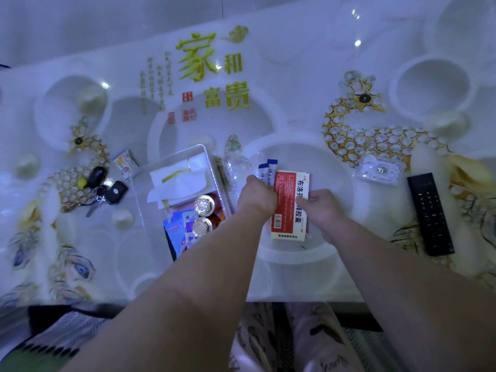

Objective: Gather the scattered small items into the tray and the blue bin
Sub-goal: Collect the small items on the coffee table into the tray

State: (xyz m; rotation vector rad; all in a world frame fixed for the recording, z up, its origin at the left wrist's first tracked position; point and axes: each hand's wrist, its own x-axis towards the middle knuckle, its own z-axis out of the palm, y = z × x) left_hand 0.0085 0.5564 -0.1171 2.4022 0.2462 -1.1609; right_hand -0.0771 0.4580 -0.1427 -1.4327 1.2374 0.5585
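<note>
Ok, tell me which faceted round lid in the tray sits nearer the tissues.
The farther lid, beside the tissues; the nearer lid sits by blue packets.

The left hand covered the lower ends of blue-and-white sachets; its forearm hid one corner of the clear plastic tray; small print on the red-and-white medicine box was unreadable

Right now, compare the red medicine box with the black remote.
The red medicine box is red and white with large print; the black remote is dark with small buttons. The box is gripped by the left hand and right hand; the remote lies untouched on the table. The remote looks longer and narrower than the box. Both are flat rectangles.
</note>
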